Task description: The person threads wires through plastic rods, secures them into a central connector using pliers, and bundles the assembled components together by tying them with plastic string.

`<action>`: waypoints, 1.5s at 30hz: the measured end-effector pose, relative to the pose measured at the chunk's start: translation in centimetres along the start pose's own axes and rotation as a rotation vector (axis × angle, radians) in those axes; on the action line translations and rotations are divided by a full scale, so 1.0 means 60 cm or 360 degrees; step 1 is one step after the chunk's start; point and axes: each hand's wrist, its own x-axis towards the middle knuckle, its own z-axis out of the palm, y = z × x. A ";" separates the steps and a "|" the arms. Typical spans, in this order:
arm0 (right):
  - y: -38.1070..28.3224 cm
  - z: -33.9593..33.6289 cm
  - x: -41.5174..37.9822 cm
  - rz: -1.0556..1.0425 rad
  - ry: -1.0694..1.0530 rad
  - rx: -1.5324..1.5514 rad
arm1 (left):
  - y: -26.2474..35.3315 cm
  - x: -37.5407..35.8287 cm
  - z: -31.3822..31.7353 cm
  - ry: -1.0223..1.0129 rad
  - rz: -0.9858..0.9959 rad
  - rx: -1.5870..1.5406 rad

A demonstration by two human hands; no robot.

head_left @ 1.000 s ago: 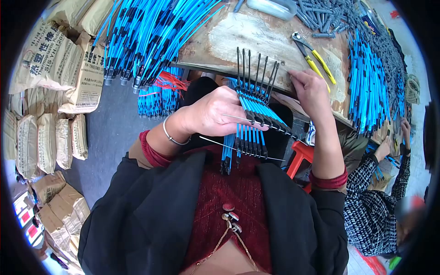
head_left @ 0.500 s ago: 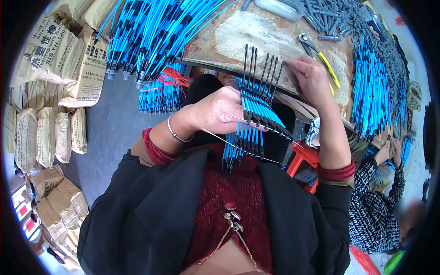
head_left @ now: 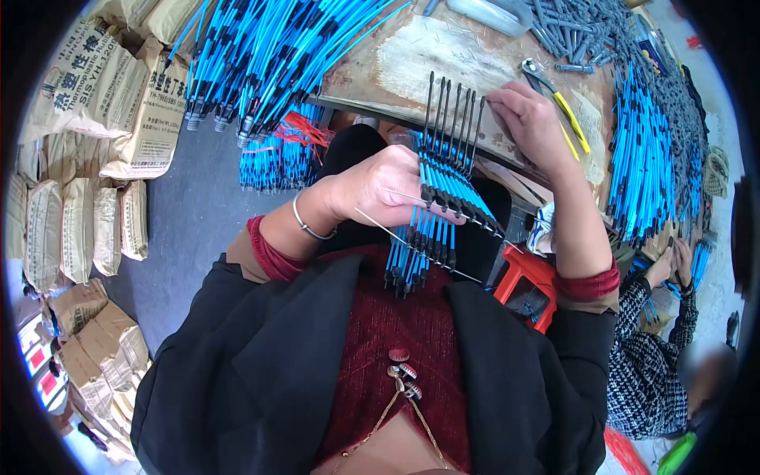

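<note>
My left hand (head_left: 386, 190) is closed around a row of blue rods (head_left: 447, 179) with black ends and joints. Thin metal wires (head_left: 400, 195) run across the row through its black joints. The rods' black upper tips (head_left: 455, 111) stand up over the table edge, while their lower ends hang in front of my chest. My right hand (head_left: 532, 127) is over the table edge, right of those tips, with thumb and fingers pinched together. Whatever is between these fingertips is too small to make out. Pliers with yellow handles (head_left: 564, 111) lie just beyond my right hand.
On the worn wooden table (head_left: 427, 59) are a clear tray (head_left: 495, 14), grey plastic parts (head_left: 574, 32) and blue rod piles (head_left: 273, 55). Another pile (head_left: 641, 158) lies right. A red stool (head_left: 526, 281) is below. Paper sacks (head_left: 87, 87) stand left; a co-worker (head_left: 649, 364) sits right.
My right hand has shifted slightly up and left over the table, away from the pliers. The left hand keeps its hold on the row of rods.
</note>
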 end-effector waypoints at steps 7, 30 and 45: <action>-0.004 0.007 0.008 -0.0011 -0.0023 -0.0042 | -0.004 0.001 -0.002 -0.0030 0.0210 0.0411; -0.002 -0.052 0.005 -0.0227 -0.0566 -0.0084 | -0.014 0.005 0.006 -0.0053 0.0191 0.0385; 0.002 -0.053 0.021 -0.0275 -0.0635 -0.0125 | -0.032 0.004 -0.001 -0.0116 0.0279 0.0370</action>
